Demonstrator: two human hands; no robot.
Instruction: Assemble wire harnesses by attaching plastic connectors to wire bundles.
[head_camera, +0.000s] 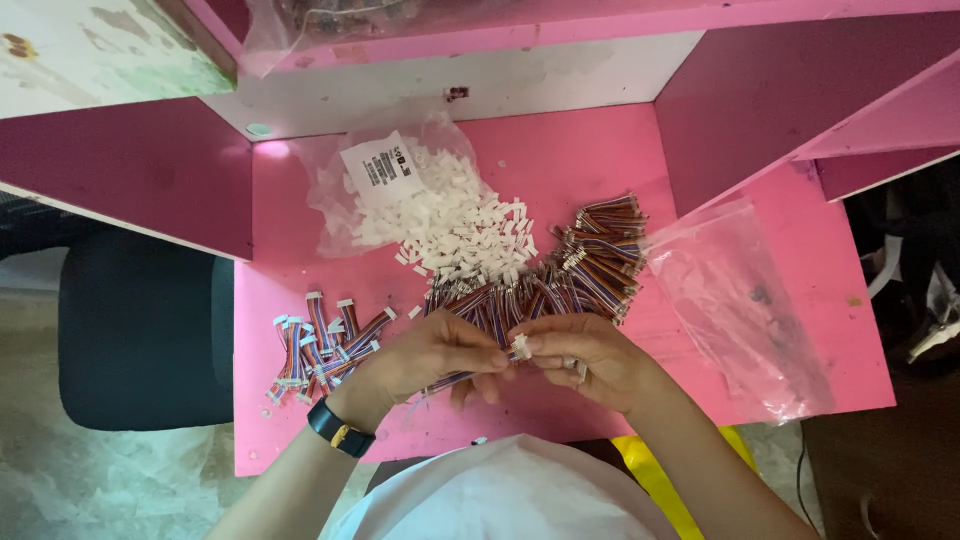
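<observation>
Head view: both hands' grips pinch a small white plastic connector (520, 346) on striped wires (452, 380).

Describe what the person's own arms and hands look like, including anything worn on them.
Both forearms are bare, with no sleeves or gloves showing. The left hand has a dark wristband with a small yellow clasp, a watch or band, at the wrist. The right hand wears what looks like a small ring on one finger; its wrist is bare. No markings are visible.

Both forearms angle in from six o'clock; left hand (432, 353) and right hand (583, 358) meet fingertip to fingertip, fingers curled, pinching.
</observation>
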